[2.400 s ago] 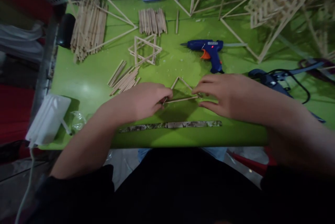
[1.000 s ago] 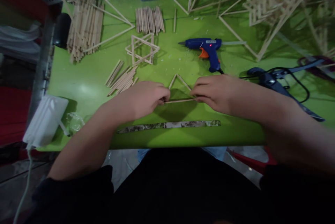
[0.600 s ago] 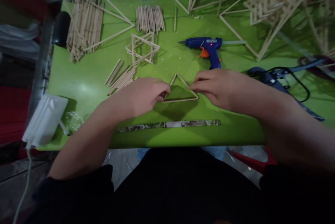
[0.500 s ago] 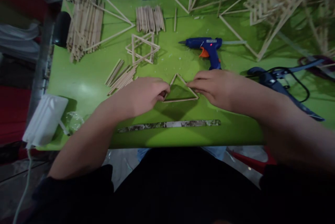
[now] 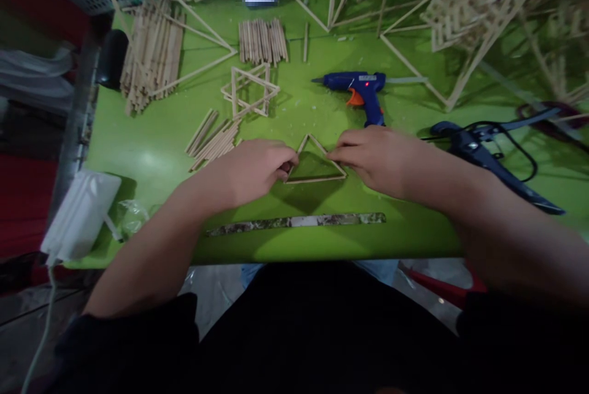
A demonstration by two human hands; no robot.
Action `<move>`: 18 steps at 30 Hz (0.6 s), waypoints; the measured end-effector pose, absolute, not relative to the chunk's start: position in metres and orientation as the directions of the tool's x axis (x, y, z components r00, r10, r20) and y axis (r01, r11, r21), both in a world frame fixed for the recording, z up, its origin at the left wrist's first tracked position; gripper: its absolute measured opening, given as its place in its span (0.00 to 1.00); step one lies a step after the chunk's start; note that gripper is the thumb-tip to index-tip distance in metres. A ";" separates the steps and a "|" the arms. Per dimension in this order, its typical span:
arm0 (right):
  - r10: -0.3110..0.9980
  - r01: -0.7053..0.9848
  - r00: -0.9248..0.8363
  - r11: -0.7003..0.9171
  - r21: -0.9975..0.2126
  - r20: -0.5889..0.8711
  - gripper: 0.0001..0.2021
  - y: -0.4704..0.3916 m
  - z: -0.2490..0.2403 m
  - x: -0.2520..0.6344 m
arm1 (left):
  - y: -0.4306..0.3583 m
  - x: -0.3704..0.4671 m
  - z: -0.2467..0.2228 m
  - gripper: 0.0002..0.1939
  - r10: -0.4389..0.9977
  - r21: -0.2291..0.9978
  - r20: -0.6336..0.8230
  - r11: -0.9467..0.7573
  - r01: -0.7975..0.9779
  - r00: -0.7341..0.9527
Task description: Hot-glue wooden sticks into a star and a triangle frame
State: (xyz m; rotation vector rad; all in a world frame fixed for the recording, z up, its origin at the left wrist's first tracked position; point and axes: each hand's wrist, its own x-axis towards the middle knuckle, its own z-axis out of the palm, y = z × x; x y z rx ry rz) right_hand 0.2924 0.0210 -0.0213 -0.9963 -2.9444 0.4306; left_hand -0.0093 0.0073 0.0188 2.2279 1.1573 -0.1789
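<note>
Three thin wooden sticks form a triangle (image 5: 317, 180) above the green table, its tip pointing away from me. My left hand (image 5: 264, 167) pinches its left side near the lower corner. On the right side, the fingers of my right hand (image 5: 368, 151) are closed around the stick about halfway up. Just beyond my right hand lies a blue glue gun (image 5: 356, 82) with an orange trigger and a lit red light. A six-pointed star of sticks (image 5: 251, 91) rests beyond my left hand, and loose short sticks (image 5: 214, 139) lie beside that hand.
A patterned flat strip (image 5: 304, 221) lies along the table's near edge. Bundled sticks (image 5: 154, 53) and a short-stick pile (image 5: 262, 41) sit farther back. At right are a dark clamp-like tool (image 5: 488, 158) and large stick frames (image 5: 460, 19). A white power adapter (image 5: 80, 216) is at left.
The view has shifted slightly, so the table items appear a little lower. Both hands keep their hold on the triangle, with almost no movement.
</note>
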 end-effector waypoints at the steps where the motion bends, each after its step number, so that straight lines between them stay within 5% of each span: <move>1: 0.584 0.586 -0.807 0.772 -0.248 -0.090 0.21 0.021 -0.020 0.292 | 0.008 -0.010 0.018 0.15 0.696 0.458 -0.386 -0.426 0.780 0.606; 18: 0.698 0.712 -0.701 0.677 -0.183 -0.147 0.15 0.002 -0.004 0.261 | 0.006 -0.002 0.014 0.12 0.766 0.437 -0.328 -0.395 0.808 0.553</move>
